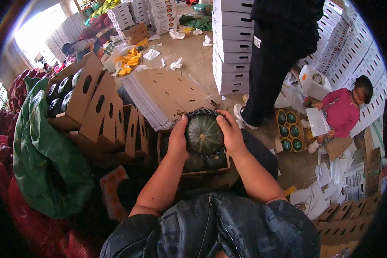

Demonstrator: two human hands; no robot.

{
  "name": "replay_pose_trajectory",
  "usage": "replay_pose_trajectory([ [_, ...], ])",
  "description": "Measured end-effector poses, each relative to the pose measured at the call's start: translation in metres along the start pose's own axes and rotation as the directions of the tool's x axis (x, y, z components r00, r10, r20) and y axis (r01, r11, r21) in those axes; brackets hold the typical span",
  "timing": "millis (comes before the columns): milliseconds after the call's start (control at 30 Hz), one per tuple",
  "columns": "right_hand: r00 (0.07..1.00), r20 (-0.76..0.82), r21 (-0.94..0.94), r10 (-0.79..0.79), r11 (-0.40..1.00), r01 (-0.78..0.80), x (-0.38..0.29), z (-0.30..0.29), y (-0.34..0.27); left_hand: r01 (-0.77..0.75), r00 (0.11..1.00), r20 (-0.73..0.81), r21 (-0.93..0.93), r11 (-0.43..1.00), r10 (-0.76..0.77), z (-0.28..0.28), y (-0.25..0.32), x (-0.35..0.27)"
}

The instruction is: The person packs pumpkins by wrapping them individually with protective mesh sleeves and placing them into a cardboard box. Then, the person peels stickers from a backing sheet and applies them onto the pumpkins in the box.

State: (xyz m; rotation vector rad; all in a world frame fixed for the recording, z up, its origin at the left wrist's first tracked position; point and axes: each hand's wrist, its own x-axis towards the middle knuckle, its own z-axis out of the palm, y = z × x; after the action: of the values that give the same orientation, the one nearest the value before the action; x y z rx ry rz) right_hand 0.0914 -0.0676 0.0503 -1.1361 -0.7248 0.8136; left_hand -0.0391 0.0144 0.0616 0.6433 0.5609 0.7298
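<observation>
Between my two hands is a round dark green pumpkin [203,137] with pale streaks, its tan centre spot facing up. A dark foam net sleeve [202,112] shows around its rim. My left hand [179,133] grips the left side and my right hand [229,132] the right, thumbs near the upper edge. Below the held pumpkin stands an open cardboard box [193,173] with more dark green pumpkins [215,161] in it, partly hidden by my hands and the held one.
Tilted cardboard boxes [93,109] and a green sack [48,154] stand left. Flattened cartons [167,92] lie ahead. A standing person [271,61] is beside stacked white boxes [232,48]. At right, a seated person [340,111] holds paper near a packed box [277,142].
</observation>
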Motion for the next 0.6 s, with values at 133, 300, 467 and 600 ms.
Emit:
replay_pose_trajectory([
  [133, 0.998, -0.01, -0.002, 0.067, 0.998, -0.067, 0.003, -0.005, 0.007, 0.119, 0.989, -0.075, -0.087, 0.989, -0.125, 0.002, -0.004, -0.002],
  [300, 0.995, -0.002, -0.032, 0.102, 0.994, -0.102, 0.006, -0.02, 0.025, 0.305, 0.952, 0.064, -0.107, 0.946, -0.299, -0.01, -0.011, -0.001],
  [467, 0.953, 0.187, -0.692, -0.238, 0.657, 0.3, 0.0, -0.027, 0.021, 0.236, 0.969, 0.089, -0.056, 0.97, -0.231, -0.041, -0.041, 0.011],
  [600, 0.945, 0.295, -0.857, 0.14, 0.477, 0.196, -0.021, -0.027, 0.046, 0.331, 0.944, -0.007, 0.001, 0.944, -0.331, -0.049, -0.067, 0.004],
])
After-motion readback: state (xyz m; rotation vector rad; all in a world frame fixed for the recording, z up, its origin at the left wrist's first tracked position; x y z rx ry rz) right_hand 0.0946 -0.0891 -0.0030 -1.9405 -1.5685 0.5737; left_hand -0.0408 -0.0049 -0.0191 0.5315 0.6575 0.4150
